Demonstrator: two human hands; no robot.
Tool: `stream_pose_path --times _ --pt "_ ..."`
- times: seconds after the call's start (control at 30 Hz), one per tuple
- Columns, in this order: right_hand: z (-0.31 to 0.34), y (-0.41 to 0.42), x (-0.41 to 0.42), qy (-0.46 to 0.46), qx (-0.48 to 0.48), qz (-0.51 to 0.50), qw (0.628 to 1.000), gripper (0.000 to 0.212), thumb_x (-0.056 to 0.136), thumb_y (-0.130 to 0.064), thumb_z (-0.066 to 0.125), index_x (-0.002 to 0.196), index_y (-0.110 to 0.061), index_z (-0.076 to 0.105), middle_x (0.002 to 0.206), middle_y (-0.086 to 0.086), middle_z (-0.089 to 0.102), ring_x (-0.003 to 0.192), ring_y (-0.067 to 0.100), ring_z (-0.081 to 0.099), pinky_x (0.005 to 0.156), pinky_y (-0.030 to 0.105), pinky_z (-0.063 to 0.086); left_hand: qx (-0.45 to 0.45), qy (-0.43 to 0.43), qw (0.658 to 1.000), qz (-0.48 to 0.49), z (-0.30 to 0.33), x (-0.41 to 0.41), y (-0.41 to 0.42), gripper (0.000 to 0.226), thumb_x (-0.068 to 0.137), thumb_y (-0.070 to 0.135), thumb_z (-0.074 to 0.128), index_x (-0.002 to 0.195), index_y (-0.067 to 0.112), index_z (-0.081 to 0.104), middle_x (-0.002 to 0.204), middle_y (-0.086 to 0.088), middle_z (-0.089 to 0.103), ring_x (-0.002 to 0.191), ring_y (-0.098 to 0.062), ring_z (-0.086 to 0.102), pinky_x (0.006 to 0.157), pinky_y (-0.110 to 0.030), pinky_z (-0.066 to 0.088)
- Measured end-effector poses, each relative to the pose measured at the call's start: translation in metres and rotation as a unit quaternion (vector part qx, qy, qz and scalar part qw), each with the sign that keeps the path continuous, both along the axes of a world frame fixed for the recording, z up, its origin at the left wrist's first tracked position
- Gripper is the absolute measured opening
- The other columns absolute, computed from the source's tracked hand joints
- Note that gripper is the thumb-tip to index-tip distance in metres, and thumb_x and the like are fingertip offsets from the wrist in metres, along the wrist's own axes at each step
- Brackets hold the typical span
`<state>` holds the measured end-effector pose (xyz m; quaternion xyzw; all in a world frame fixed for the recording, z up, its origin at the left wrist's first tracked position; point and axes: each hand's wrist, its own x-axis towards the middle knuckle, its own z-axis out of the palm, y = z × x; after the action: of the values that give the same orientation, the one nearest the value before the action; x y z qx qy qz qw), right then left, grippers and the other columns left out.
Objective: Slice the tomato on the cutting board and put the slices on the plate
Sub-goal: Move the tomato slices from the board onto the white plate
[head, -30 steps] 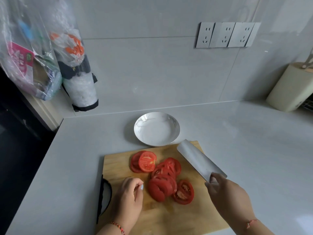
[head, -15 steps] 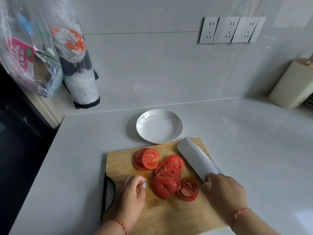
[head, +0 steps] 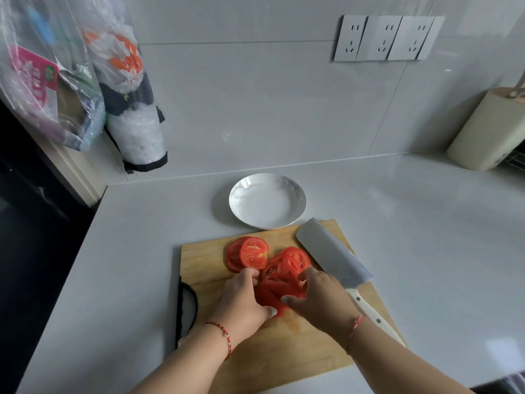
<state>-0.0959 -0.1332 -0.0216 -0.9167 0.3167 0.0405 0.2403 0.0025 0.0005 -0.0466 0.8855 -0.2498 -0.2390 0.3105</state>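
Several red tomato slices (head: 279, 275) lie in a pile on the wooden cutting board (head: 204, 260). Two more slices (head: 250, 253) sit apart at the board's far left. My left hand (head: 241, 302) and my right hand (head: 321, 300) cup the pile from both sides, fingers touching the slices. The cleaver (head: 331, 255) with a white handle lies flat on the board's right side, free of my hands. The white plate (head: 267, 204) stands just beyond the board with nothing in it.
A cream knife block (head: 488, 132) stands at the far right against the wall. Plastic bags (head: 85, 89) hang at the left. The counter's left edge drops off beside a dark opening. Sockets (head: 386, 38) sit on the tiled wall.
My right hand has let go of the cleaver, which now lies on the board. Both hands have moved in around the pile of slices.
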Motion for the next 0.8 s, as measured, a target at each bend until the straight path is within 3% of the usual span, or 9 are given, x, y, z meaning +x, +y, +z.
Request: stream_pose_path --times 0.23,0.4,0.53,0.7,0.8 --pt "-0.001 -0.002 0.009 0.067 0.046 -0.025 0.996 0.051 0.071 -0.049 0.075 0.104 -0.013 0.059 0.101 0.004 0.064 0.093 0.020 0.060 0.082 0.034 0.054 0.036 0.016 0.999 0.006 0.004 0.001 -0.007 0.066 0.063 0.034 0.086 0.116 0.025 0.049 0.115 0.007 0.053 0.107 -0.012 0.052 0.090 -0.026 0.045" --pt "0.004 0.002 0.009 0.043 0.096 -0.015 0.994 0.038 0.074 -0.036 0.075 0.101 -0.012 0.063 0.099 0.006 0.066 0.081 0.018 0.057 0.076 0.034 0.052 0.048 0.028 0.998 0.004 0.009 0.005 -0.002 0.048 0.059 0.040 0.087 0.091 0.027 0.054 0.096 0.011 0.057 0.086 -0.007 0.055 0.070 -0.022 0.046" --pt "0.003 -0.005 0.010 0.024 0.156 -0.028 0.987 0.031 0.074 -0.034 0.076 0.093 -0.014 0.063 0.083 -0.002 0.062 0.073 0.011 0.056 0.063 0.024 0.048 0.023 0.035 0.999 0.000 0.011 0.010 0.000 0.044 0.062 0.041 0.085 0.090 0.028 0.054 0.088 0.014 0.056 0.077 -0.001 0.053 0.055 -0.017 0.038" --pt "0.015 -0.024 0.030 -0.026 0.233 -0.053 0.971 0.033 0.071 -0.025 0.081 0.090 -0.002 0.066 0.076 0.007 0.063 0.068 0.015 0.054 0.063 0.031 0.044 -0.026 0.053 0.998 0.015 0.027 0.035 -0.011 0.045 0.059 0.038 0.087 0.090 0.028 0.056 0.091 0.012 0.059 0.081 -0.004 0.057 0.065 -0.021 0.047" --pt "0.033 -0.040 0.053 -0.065 0.259 -0.040 0.963 0.019 0.072 -0.020 0.081 0.077 -0.011 0.065 0.070 0.004 0.065 0.062 0.014 0.056 0.059 0.028 0.047 -0.060 0.064 0.996 0.023 0.042 0.063 -0.027 0.043 0.057 0.033 0.089 0.088 0.023 0.060 0.087 0.006 0.067 0.080 -0.010 0.064 0.073 -0.031 0.054"
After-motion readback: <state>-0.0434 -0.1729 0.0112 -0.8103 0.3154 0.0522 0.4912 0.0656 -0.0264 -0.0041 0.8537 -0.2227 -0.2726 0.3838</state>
